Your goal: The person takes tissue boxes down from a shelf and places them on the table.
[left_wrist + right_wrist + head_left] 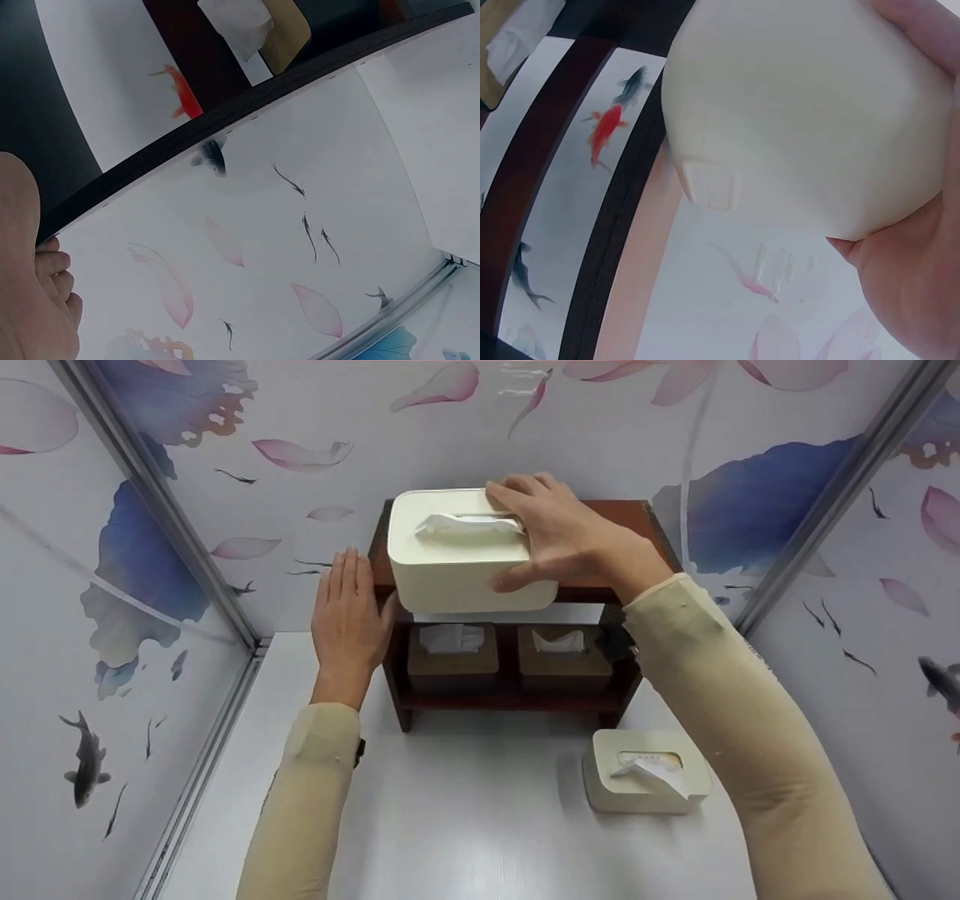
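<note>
My right hand grips a cream tissue box by its right end, thumb on the front face and fingers over the top. A white tissue lies in its slot. The box overlaps the top of a dark red-brown wooden shelf in the head view, and its smooth underside fills much of the right wrist view. At the shelf's left side, my left hand holds the side panel, fingers along the outside and thumb on the inner side.
Two brown tissue boxes, one on the left and one on the right, sit on the lower shelf level. Another cream tissue box stands on the white table at front right. Printed wall panels enclose the back and sides.
</note>
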A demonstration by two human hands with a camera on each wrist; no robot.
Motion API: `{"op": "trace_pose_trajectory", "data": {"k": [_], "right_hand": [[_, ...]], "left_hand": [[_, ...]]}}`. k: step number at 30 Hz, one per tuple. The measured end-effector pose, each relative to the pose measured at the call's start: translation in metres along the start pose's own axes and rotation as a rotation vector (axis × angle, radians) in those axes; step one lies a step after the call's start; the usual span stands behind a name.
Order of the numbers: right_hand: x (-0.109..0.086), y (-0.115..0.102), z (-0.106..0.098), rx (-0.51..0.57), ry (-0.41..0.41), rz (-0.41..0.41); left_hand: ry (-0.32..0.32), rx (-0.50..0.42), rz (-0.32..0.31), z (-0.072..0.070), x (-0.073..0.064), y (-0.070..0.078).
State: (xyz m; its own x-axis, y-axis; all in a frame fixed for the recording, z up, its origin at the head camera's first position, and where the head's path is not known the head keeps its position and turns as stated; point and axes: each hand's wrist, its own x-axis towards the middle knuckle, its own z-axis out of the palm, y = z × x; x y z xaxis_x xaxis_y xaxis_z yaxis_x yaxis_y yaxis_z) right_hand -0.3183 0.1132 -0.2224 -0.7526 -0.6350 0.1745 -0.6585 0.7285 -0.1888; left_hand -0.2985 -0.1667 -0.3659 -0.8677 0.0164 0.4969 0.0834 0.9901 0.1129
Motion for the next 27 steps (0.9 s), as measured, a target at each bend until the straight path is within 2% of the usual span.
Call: {"op": "trace_pose_trajectory", "data": {"k": [14,17,23,27], "right_hand": [[-0.048,-0.011,0.001,-0.054,0.104,-0.169],[-0.058,-0.013,0.006,-0.078,0.139,-0.219],[-0.077,-0.015,0.021,-0.114,0.198,-0.319],[-0.088,-0.015,0.031,-0.15,0.219,-0.346]], "left_hand": [[0.002,0.007,0.01,-0.002,-0.003,0.0],[0.006,0.001,0.01,-0.001,-0.003,-0.001],[-0.041,-0.031,-0.005,-0.002,-0.003,0.0],[-0.063,-0.03,-0.016,-0.003,-0.002,0.001]]}}
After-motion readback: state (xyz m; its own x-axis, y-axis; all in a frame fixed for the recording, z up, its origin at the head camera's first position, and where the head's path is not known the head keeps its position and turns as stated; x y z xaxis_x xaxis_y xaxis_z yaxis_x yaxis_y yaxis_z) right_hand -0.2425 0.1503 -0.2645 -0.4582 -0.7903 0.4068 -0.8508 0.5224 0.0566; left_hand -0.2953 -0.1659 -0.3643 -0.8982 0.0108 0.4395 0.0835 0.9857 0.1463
